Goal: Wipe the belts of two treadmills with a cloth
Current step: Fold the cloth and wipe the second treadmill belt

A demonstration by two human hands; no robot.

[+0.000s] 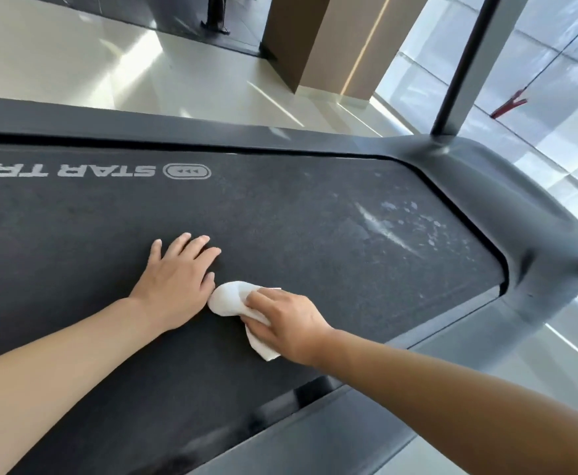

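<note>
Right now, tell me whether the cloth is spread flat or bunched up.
Bunched up. The white cloth is wadded into a rounded lump under the right hand, pressed on the belt, one loose corner trailing toward the wrist.

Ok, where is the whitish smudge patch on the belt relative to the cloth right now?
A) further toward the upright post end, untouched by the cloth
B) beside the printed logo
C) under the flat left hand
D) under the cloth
A: the whitish smudges lie on the belt near the post end, apart from the cloth under the right hand.
</note>
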